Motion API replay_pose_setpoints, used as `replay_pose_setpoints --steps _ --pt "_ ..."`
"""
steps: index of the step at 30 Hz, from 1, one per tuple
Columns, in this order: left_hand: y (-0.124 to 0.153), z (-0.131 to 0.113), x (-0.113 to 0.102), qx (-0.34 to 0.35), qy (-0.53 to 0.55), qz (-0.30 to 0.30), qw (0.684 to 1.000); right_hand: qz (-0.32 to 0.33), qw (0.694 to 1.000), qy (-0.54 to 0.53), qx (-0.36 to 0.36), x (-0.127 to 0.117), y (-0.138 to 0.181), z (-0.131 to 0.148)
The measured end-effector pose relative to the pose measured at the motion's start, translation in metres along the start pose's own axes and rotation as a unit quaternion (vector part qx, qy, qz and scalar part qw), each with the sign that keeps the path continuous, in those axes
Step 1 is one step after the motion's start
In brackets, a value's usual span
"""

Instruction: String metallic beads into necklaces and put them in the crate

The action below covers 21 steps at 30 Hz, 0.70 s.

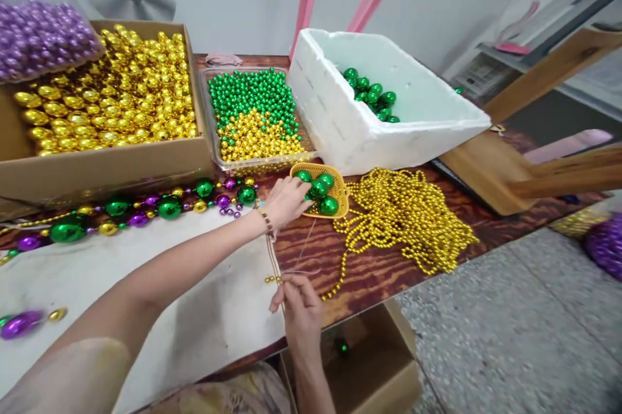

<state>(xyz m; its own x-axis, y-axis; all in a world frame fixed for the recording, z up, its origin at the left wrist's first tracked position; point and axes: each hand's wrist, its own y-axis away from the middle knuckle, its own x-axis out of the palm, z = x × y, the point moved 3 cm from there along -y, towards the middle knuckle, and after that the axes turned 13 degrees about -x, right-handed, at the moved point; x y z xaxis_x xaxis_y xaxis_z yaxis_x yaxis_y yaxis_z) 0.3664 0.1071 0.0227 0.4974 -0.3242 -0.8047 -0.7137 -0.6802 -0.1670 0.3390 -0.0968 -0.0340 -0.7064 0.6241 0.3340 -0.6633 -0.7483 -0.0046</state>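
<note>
My left hand (pixel 286 201) reaches over the left rim of a small yellow plastic basket (pixel 344 201) that holds several shiny green balls (pixel 328 205). Its fingers are curled down among the balls, and whatever lies between the fingertips is hidden. Nearer to me, my right hand (pixel 302 307) is closed in a pinch at the edge of a white cloth (pixel 194 297). A thin pale thread (pixel 304 266) loops out from its fingers. Small gold beads (pixel 272 279) sit just left of those fingertips. A finished-looking strand of purple, green and gold beads (pixel 170 207) lies across the cloth's far side.
Gold beads fill a cardboard box (pixel 97 161), purple beads a clear tub (pixel 58 45). A clear tray (pixel 262 160) has green and gold beads; a white foam box (pixel 389 145) holds green balls. Gold bead chains (pixel 408 219) lie right, near a wooden chair (pixel 486 168). A carton (pixel 379 362) stands below.
</note>
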Motion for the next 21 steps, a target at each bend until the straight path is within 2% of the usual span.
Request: replay_pose_setpoints --steps 3,7,10,12,13,14,17,18,19,21 --pt "-0.041 -0.018 0.028 -0.040 -0.112 -0.005 0.993 -0.034 0.999 -0.014 0.016 -0.013 0.006 -0.009" --pt "-0.059 -0.023 0.044 -0.031 -0.162 0.000 0.986 -0.053 0.998 -0.024 0.039 -0.031 0.002 -0.014" --pt "-0.060 -0.019 0.041 -0.043 -0.079 0.009 0.996 -0.070 0.996 -0.032 0.038 -0.035 -0.003 -0.015" --pt "-0.055 -0.013 0.030 -0.076 0.084 0.025 0.993 -0.079 0.995 -0.043 0.030 -0.034 -0.007 -0.015" --pt "-0.049 -0.009 0.023 -0.101 0.193 0.047 0.975 -0.081 0.995 -0.047 0.026 -0.033 -0.009 -0.015" --pt "-0.041 -0.004 0.016 -0.130 0.308 0.078 0.939 -0.080 0.995 -0.048 0.021 -0.031 -0.011 -0.015" --pt "-0.003 0.010 -0.010 -0.212 0.577 0.168 0.770 -0.068 0.997 -0.039 0.000 -0.025 -0.020 -0.010" --pt "0.013 0.015 -0.020 -0.225 0.628 0.179 0.723 -0.061 0.998 -0.034 -0.008 -0.022 -0.023 -0.008" --pt "0.029 0.019 -0.030 -0.231 0.663 0.180 0.689 -0.053 0.998 -0.030 -0.015 -0.017 -0.026 -0.006" --pt "0.062 0.028 -0.049 -0.239 0.697 0.166 0.655 -0.031 0.999 -0.023 -0.025 -0.006 -0.033 -0.004"
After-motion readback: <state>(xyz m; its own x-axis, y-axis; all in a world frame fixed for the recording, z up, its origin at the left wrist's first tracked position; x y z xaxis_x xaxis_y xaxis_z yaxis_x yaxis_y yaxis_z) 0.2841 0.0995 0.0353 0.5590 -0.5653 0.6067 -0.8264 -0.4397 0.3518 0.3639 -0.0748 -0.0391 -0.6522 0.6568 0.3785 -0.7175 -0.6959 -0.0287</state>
